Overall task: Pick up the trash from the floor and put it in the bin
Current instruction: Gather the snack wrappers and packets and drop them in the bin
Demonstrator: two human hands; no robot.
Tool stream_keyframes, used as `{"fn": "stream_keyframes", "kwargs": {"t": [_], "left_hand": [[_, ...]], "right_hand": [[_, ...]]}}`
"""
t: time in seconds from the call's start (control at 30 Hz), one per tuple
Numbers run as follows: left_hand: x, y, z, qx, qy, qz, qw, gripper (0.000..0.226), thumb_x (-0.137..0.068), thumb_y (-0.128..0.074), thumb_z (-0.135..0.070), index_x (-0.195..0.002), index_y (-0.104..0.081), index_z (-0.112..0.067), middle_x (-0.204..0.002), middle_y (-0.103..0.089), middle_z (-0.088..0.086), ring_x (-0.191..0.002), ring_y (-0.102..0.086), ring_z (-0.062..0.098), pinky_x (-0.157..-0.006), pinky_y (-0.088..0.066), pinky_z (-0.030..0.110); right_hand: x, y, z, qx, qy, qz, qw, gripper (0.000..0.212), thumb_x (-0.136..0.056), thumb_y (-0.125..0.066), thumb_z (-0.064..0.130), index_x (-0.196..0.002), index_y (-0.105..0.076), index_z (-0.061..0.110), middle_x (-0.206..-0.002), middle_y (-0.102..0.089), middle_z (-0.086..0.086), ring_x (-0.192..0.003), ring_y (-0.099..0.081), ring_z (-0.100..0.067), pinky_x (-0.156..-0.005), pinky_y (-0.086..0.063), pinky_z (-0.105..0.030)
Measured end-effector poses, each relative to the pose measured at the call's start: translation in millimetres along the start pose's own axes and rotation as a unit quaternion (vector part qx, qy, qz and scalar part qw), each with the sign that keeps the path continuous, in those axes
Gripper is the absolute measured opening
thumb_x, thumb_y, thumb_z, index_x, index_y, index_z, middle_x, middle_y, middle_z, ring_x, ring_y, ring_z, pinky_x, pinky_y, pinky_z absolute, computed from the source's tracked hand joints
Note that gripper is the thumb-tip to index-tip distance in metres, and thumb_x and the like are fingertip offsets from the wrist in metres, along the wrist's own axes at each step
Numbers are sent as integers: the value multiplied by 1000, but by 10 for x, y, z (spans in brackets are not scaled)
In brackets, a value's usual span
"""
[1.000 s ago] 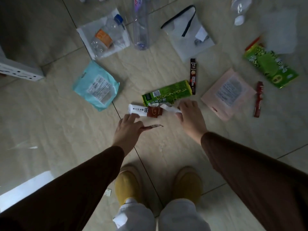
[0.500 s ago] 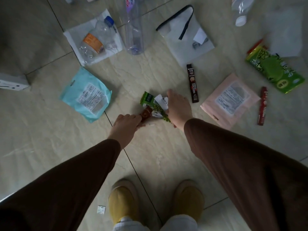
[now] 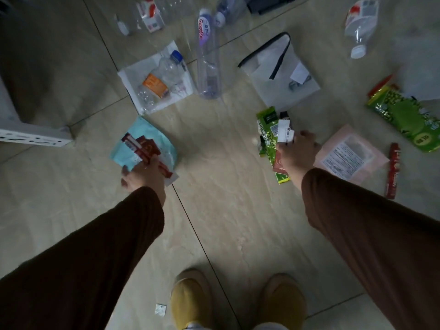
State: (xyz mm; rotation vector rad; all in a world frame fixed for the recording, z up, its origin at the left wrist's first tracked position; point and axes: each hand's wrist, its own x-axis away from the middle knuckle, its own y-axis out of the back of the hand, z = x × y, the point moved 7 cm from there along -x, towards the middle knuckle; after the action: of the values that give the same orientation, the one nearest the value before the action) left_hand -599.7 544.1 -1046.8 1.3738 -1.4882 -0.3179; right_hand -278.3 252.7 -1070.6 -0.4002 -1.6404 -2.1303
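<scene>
A gathering step is judged to be in hand: trash is being collected off the floor (image 3: 214,186) into both hands before any trip to the bin. In the left hand (image 3: 142,173) a red-and-white wrapper (image 3: 142,147) is held, the fingers closed on it, directly above a light blue pouch (image 3: 164,139) that lies on the tiles; whether the pouch itself is also gripped cannot be told. In the right hand (image 3: 296,156) a bunch is clasped, the fingers closed around a green wrapper (image 3: 267,136), a white paper slip (image 3: 285,131) and at least one further small packet whose kind is unclear.

Much remains on the floor: a pink pouch (image 3: 350,154) just beside the right hand, a red stick packet (image 3: 392,170) beyond it, a large green bag (image 3: 404,117) further right, a white bag with a black strap (image 3: 281,75), a clear bottle (image 3: 208,60), a smaller bottle (image 3: 162,79) resting on a white sheet (image 3: 133,77), and another bottle (image 3: 360,25) at the top right. A white perforated object (image 3: 31,136) is seen at the left edge; whether it is the bin cannot be told.

The task is judged to be at an early stage. For the next move, either the blue pouch must be pinched beneath the wrapper already held, or the pink pouch added to the full right hand, without loosening what is gripped.
</scene>
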Motion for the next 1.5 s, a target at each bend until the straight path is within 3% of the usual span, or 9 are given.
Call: {"fn": "stream_keyframes", "kwargs": {"t": [0.13,0.23,0.37,0.47,0.67,0.8,1.1,1.33,1.5], "left_hand": [[-200,-181,173,47,46,40,997,29,-90,-65,-41,-98,-55,-15,-129,-61,11,-114,-61,25,-73,-47,19],[-225,-228,54,52,6,19,998,42,-86,-73,-31,-115,-53,-8,-106,-64,2,-93,-65,16,-55,-41,10],[-6,-306,-126,-42,-84,63,994,19,-86,-68,-20,-99,-71,-6,-92,-73,14,-82,-73,32,-65,-63,43],[483,-288,-282,-72,-176,120,974,15,-90,-60,-16,-105,-61,-14,-95,-69,10,-76,-72,32,-48,-60,48],[1707,94,-509,-95,-244,230,937,87,-89,-63,-14,-152,-8,-40,-82,-69,-5,-64,-68,20,-46,-57,38],[2511,506,-704,-47,-158,266,950,25,-86,-68,-15,-108,-68,-27,-87,-73,1,-74,-74,26,-46,-60,42],[4361,833,-1442,-48,-212,315,924,10,-86,-71,-20,-82,-66,-28,-82,-72,-4,-70,-72,18,-43,-58,32],[5525,355,-1837,-61,-242,310,917,17,-83,-72,-17,-74,-63,-29,-77,-69,-12,-67,-66,8,-37,-45,12],[6118,-23,-2078,-47,-230,304,923,13,-86,-70,-19,-79,-63,-27,-86,-71,-8,-79,-69,13,-47,-54,20]], "right_hand": [[-10,-100,35,-57,35,-21,998,27,-91,-63,21,-114,-67,9,-120,-58,-18,-113,-53,-34,-95,-42,-35],[72,-179,99,-75,48,-10,996,28,-91,-62,15,-116,-62,3,-117,-59,-19,-101,-61,-34,-90,-51,-41],[260,-198,120,-146,46,28,988,33,-93,-60,10,-125,-55,4,-122,-65,-16,-109,-65,-32,-92,-55,-44],[541,-19,36,-236,15,21,972,29,-93,-60,5,-121,-52,9,-111,-67,-2,-96,-67,-20,-66,-51,-9],[1471,628,-233,-429,-109,98,891,62,-96,-59,3,-144,-27,26,-112,-61,2,-92,-71,-24,-78,-61,-42],[2074,1405,-489,-459,-162,81,870,32,-93,-65,8,-119,-52,20,-110,-66,-2,-97,-69,-21,-91,-57,-45],[2628,3196,-1489,-479,-212,18,852,18,-93,-68,19,-107,-57,20,-102,-69,-4,-88,-69,-19,-70,-54,-31],[2425,3976,-2489,-516,-231,50,823,31,-96,-63,19,-125,-53,13,-114,-69,-12,-98,-71,-28,-88,-58,-48],[1992,4567,-2923,-522,-240,61,816,28,-98,-57,12,-125,-51,15,-109,-68,-11,-91,-72,-26,-68,-60,-35]]}}
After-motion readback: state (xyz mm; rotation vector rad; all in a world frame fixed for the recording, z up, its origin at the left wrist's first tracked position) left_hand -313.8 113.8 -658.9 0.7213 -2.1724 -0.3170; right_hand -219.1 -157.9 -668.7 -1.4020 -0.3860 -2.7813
